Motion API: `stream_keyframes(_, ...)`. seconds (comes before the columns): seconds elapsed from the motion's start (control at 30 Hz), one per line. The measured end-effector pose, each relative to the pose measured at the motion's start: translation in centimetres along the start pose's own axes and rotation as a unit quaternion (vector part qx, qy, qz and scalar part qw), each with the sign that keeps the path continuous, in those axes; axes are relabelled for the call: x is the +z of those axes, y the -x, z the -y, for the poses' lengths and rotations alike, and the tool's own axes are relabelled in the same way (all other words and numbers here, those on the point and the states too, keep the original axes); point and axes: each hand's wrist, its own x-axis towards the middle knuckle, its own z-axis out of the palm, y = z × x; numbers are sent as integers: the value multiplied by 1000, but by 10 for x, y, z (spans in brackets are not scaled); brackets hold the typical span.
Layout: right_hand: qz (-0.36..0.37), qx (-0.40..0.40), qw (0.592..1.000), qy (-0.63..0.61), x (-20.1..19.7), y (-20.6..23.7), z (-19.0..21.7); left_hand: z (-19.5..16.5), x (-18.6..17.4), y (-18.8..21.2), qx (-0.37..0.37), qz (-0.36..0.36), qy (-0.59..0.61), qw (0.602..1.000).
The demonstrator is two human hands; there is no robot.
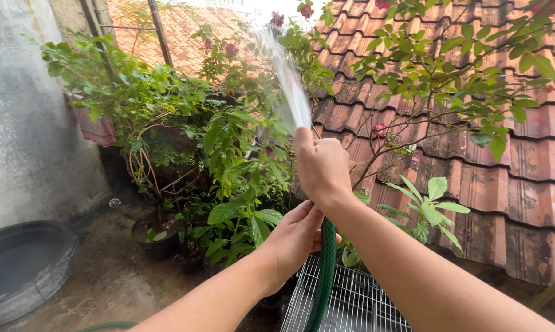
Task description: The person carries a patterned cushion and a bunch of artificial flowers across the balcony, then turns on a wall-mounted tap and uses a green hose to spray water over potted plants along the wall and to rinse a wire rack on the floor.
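Outdoors, 2 hands, right hand, left hand, gripping green hose, water spraying

Soft, even daylight across my view, with one burnt-out patch at the top.

I see flat overcast light from above and no hard shadows; the sky at the top edge blows out to white. The water spray smears into a pale motion blur. The leaves and the roof tiles stay sharp, the grey wall looks hazy, and straight lines bow slightly toward the edges.
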Motion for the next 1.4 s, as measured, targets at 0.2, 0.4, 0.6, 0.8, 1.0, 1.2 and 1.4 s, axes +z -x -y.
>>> stream_keyframes(0.2, 24, -24, 999, -9, 5, 2, 14, -7, -6, 2, 10, -13, -8, 1000)
stream_keyframes(0.4, 86, -38, 995, -26, 16, 17, 46, -13, -23, 16, 5, -56, -17, 998)
stream_keyframes(0.6, 111, -67, 990, -46, 23, 34, 87, -20, -40, 32, 33, -94, -3, 995)
stream_keyframes(0.8, 113, -104, 987, -55, 26, 34, 106, -43, -55, 37, 59, -137, -23, 989)
stream_keyframes(1.0, 157, -86, 984, 2, 40, 44, 98, -25, -54, 48, 8, -152, -10, 988)
stream_keyframes(1.2, 239, 11, 971, -16, 58, 53, 51, 12, -39, 63, -78, -136, 36, 987)
stream_keyframes(1.4, 240, -8, 970, -24, 68, 49, 32, 7, -41, 60, -56, -144, 31, 988)
